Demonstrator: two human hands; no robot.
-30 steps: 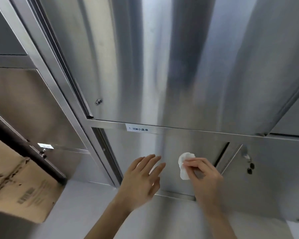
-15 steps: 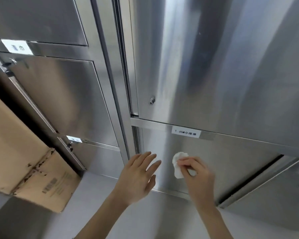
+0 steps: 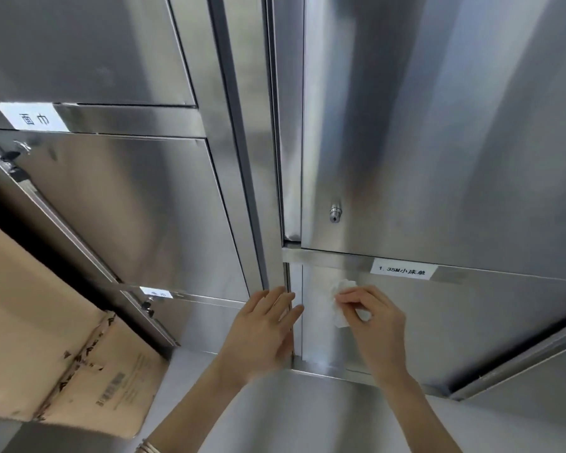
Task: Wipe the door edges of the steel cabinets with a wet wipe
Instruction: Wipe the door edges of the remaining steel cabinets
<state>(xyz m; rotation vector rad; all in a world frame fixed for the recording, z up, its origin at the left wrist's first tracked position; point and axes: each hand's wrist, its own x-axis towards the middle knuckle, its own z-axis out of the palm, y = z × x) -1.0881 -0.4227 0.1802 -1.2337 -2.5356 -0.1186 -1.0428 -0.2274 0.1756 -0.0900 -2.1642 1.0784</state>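
Low on the lower steel cabinet door (image 3: 406, 322), the right hand (image 3: 378, 325) pinches a crumpled white wet wipe (image 3: 339, 300) between thumb and curled fingertips, while the left hand (image 3: 262, 328) lies flat, fingers straight, at the door's left edge (image 3: 296, 322).

Free on door (image 3: 464, 325) face beyond R hand (image 3: 373, 325) w/ wipe (image 3: 338, 313); L edge under L hand (image 3: 262, 331); box (image 3: 62, 354) far L.
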